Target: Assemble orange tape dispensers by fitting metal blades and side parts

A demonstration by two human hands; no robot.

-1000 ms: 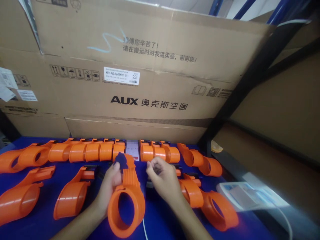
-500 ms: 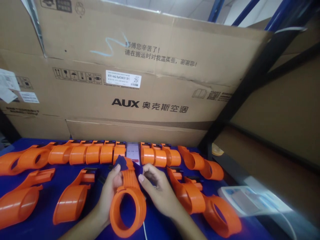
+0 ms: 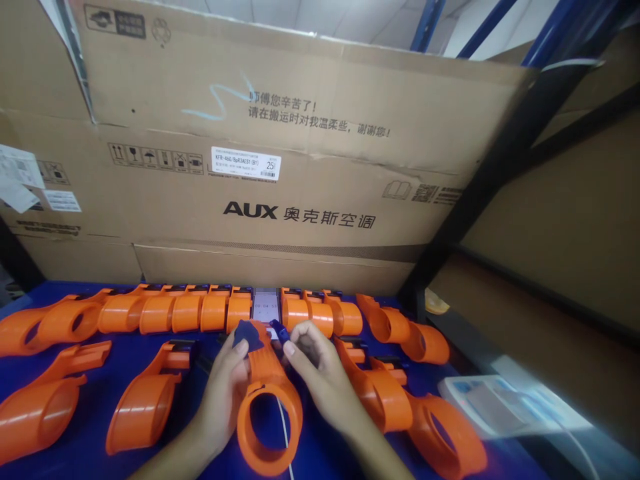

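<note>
Near the front middle, my left hand [image 3: 227, 380] is closed around the upper end of an orange tape dispenser [image 3: 267, 367], its round ring hanging toward me. Under my left thumb sits a dark blue piece [image 3: 247, 335] at the dispenser's end. My right hand [image 3: 317, 367] pinches a small dark blue plastic part [image 3: 280, 331] between thumb and fingers, just right of the dispenser's top. Whether that part touches the dispenser, I cannot tell.
More orange tape dispensers [image 3: 120, 313] line the back of the blue table [image 3: 200, 460], with others at both sides. A phone [image 3: 265, 305] showing a timer stands among them. A white box [image 3: 500, 407] lies right. Behind rises a large cardboard sheet [image 3: 300, 167].
The held dispenser has shifted slightly right, its ring moving with it. The small blue part in my right hand now shows clearly beside the dispenser's top.
</note>
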